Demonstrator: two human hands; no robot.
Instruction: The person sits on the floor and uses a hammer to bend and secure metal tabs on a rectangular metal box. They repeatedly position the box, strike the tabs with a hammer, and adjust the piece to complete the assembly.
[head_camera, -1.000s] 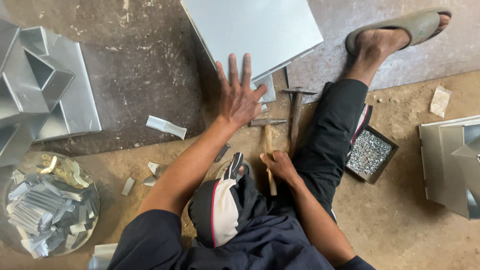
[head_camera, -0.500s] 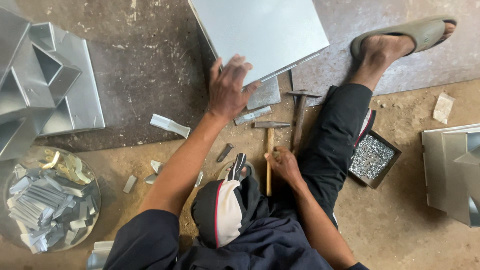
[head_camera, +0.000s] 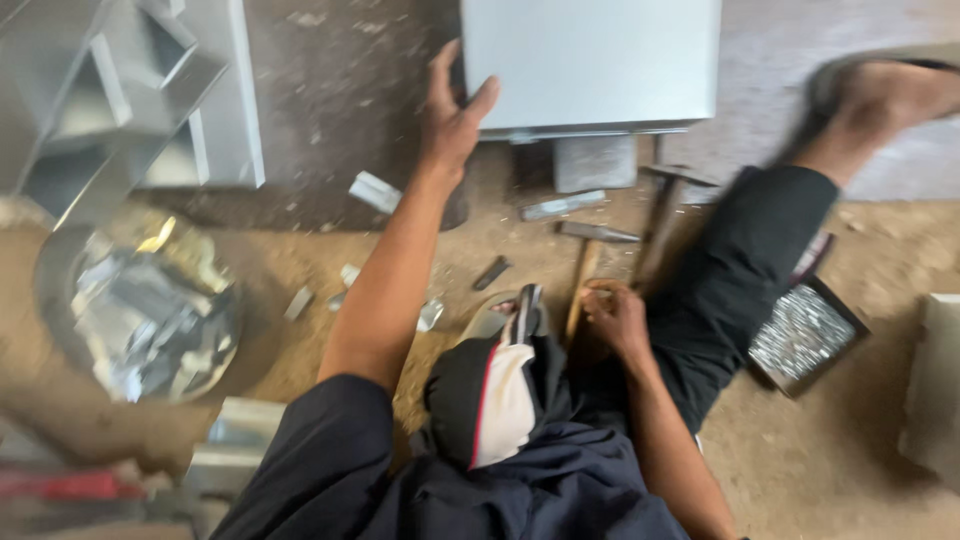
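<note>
Gripping the lower left corner of a flat grey metal sheet (head_camera: 590, 62), the left hand (head_camera: 450, 115) has its fingers spread up along the sheet's left edge and its thumb pressed against the sheet's lower rim; the sheet lies on the dark floor at the top of the view. Below the sheet: a small grey metal block (head_camera: 594, 162) just under its lower edge, a narrow metal strip (head_camera: 562, 206) below that, and two hammers, one (head_camera: 590, 262) with its wooden handle running down towards the right hand (head_camera: 615, 318), the other (head_camera: 668, 205) lying beside it to the right. The right hand rests with fingers curled at the lower end of the first hammer's handle; whether it is clamped on the handle cannot be told through the blur. Left of the sheet: folded metal ducting pieces (head_camera: 130, 95); below these, a round pan of metal offcuts (head_camera: 150, 310) on the sandy ground. Right and below the sheet: the person's outstretched leg, a sandalled foot (head_camera: 880, 95), and a small square tray of bright metal bits (head_camera: 805, 335). Loose metal scraps (head_camera: 375, 192) lie beside the left forearm.
</note>
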